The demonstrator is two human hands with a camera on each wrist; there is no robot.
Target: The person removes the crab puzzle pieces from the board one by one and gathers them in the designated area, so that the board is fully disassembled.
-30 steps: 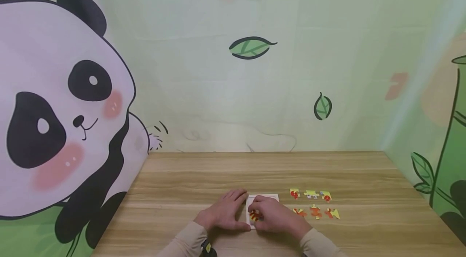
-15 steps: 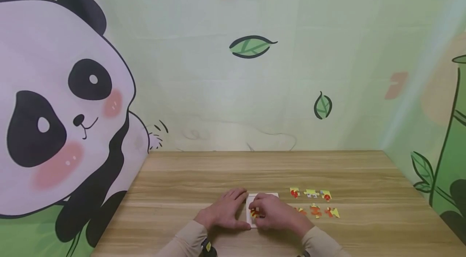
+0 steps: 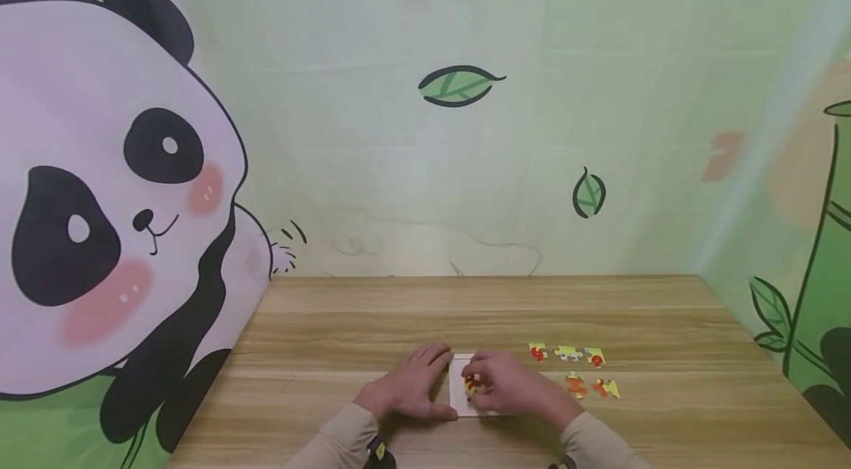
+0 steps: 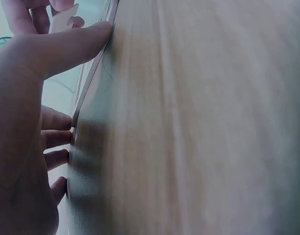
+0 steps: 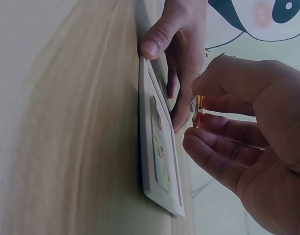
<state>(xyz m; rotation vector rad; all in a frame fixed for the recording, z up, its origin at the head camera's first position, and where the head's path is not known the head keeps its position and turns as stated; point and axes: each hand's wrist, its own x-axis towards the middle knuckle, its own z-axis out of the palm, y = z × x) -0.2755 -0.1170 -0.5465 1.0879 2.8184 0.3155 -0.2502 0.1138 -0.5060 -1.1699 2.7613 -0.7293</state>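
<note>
My right hand (image 3: 512,384) pinches a red-and-yellow jigsaw puzzle piece (image 3: 472,385) between thumb and fingers, over a white square puzzle tray (image 3: 460,410). In the right wrist view that piece (image 5: 199,105) is held edge-on, apart from the tray. A yellow-green printed part of the puzzle (image 5: 160,142) lies flat inside the tray. My left hand (image 3: 415,384) rests along the tray's left side with fingers spread, its thumb on the near left corner. The left wrist view shows the thumb (image 4: 86,41) touching the tray edge and the fingertips further along it.
Right of the tray, loose puzzle pieces lie in two rows: a far row with a yellow piece (image 3: 568,354) in its middle, and a near row with an orange piece (image 3: 576,385). The wooden table (image 3: 372,306) ends at a panda-printed backdrop (image 3: 399,159).
My right hand has shifted slightly right, with the pinched puzzle piece moving along. The near row's leftmost piece, visible before, is out of sight where my hand is. The left hand stays put.
</note>
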